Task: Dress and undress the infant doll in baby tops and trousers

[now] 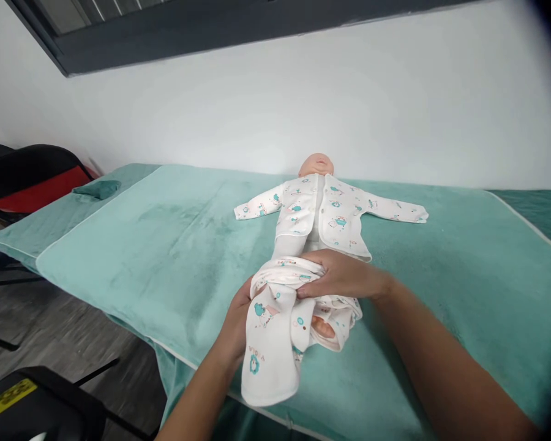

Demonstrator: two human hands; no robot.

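One doll [316, 165] | one bed [188, 233] beneath doll | one jacket [342, 214], front open, on doll's torso | one pants [269, 361], bunched at doll's legs, one foot [324, 327] showing | one left hand [239, 315], one right hand [342, 274], each grasping pants

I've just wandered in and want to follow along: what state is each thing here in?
Doll: lying down
Jacket: on the doll, front open
Trousers: bunched up, foot partly showing
Left hand: gripping the trousers
Right hand: gripping their bunched edge
Green cover: spread out, lightly creased
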